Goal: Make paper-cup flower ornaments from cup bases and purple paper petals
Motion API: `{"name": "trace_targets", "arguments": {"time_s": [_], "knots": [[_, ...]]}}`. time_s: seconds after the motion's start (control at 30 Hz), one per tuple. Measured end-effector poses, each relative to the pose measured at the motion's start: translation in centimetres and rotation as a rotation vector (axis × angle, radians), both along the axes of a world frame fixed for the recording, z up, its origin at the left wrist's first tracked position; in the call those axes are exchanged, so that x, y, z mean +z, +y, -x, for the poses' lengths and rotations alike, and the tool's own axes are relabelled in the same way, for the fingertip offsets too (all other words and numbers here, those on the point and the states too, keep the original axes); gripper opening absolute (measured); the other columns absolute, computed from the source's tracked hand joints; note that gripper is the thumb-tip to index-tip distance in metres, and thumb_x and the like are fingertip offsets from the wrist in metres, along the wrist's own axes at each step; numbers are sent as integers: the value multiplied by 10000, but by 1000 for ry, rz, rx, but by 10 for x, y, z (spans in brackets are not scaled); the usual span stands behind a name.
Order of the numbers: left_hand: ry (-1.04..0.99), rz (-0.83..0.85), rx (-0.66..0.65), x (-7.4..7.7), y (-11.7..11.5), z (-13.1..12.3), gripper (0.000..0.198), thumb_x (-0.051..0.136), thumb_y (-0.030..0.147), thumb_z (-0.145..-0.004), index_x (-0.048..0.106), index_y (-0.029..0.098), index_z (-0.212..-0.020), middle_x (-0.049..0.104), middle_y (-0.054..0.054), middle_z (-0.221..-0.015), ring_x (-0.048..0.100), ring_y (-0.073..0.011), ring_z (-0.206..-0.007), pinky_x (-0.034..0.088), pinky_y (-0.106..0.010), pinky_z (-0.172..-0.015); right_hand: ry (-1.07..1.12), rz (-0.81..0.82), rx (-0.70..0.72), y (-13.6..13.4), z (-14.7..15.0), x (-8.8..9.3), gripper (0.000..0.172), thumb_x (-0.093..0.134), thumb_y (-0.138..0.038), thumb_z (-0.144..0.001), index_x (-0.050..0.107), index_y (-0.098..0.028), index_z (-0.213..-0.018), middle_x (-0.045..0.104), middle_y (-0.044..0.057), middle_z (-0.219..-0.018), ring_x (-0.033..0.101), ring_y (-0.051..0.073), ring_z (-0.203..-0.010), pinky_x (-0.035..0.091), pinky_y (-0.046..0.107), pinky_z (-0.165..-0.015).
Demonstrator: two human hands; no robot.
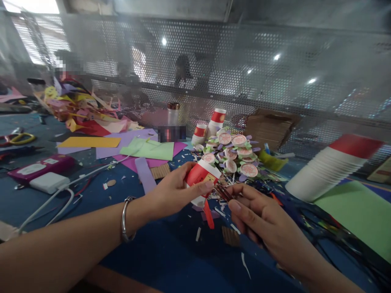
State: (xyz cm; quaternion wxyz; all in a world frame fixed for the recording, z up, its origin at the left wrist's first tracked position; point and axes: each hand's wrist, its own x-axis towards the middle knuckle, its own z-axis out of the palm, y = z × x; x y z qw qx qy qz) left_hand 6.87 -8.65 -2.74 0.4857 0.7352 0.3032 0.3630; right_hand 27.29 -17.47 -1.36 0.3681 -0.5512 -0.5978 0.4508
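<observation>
My left hand [174, 191], with a metal bangle on the wrist, grips a red and white paper cup [200, 176] tilted on its side above the blue table [171, 260]. My right hand [259, 219] is closed around dark scissors [222, 191] whose blades meet the cup's lower edge. A red strip [209, 215] hangs down from the cup. Just behind lies a pile of finished cup flowers [235, 152] with paper petals.
A stack of paper cups [331, 167] lies on its side at right by a green sheet [360, 211]. Coloured paper sheets [128, 148], a bottle [172, 116], scraps, a white charger [49, 182] with cable and a perforated metal screen [244, 73] surround the work spot.
</observation>
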Motion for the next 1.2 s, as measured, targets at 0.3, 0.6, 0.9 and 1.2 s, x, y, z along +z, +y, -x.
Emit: {"name": "trace_targets", "arguments": {"time_s": [0.3,0.6,0.9,1.2], "knots": [[-161,124,-102,1,0,0,507,793,361,-797,504,192,-1177,620,-66,-1114,581,-215,-1040,473,-372,-905,91,-57,-58,0,1,-4,372,615,-573,-916,598,-228,-1054,430,-67,-621,317,77,-479,235,193,-388],[-274,33,-174,-8,2,-5,555,794,197,-780,392,237,-1160,574,-18,-1054,599,-137,-866,496,-254,-697,62,-168,-202,1,3,-8,359,631,-549,-915,584,-233,-1077,491,-59,-692,360,63,-471,278,190,-378],[-224,95,-195,-8,-4,-6,574,794,172,-769,393,272,-1168,580,0,-1049,618,-119,-808,500,-243,-682,-33,-268,-335,-3,7,-1,360,685,-530,-866,547,-232,-1012,606,-15,-812,437,65,-453,324,204,-356],[-303,608,-273,5,-8,-6,391,765,323,-821,520,212,-1105,686,-96,-1129,694,-241,-1029,541,-384,-890,-5,-332,-338,-3,6,-1,321,721,-460,-850,562,-233,-1012,650,7,-841,604,141,-669,507,263,-588]]}}
